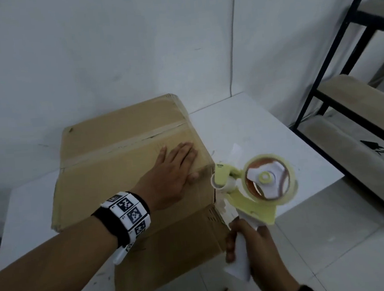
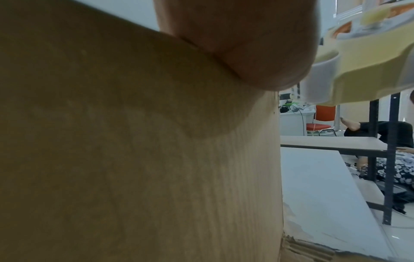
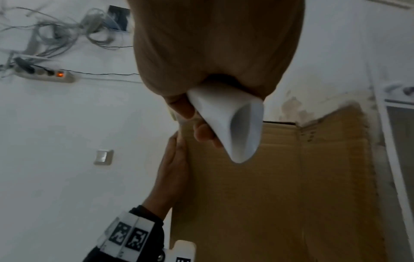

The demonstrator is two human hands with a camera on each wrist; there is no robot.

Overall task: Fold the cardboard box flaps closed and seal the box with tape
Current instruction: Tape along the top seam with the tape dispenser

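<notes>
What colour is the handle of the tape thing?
White. The tape dispenser handle shows best in the right wrist view, gripped by the right hand.

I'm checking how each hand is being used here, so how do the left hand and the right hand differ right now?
The left hand lies flat with straight fingers, pressing down on the top flap of the cardboard box; the right hand is curled around the white handle of the tape dispenser. The left hand rests on the box, while the right hand is off its right side, beside the corner. Both wear a black wrist strap.
</notes>
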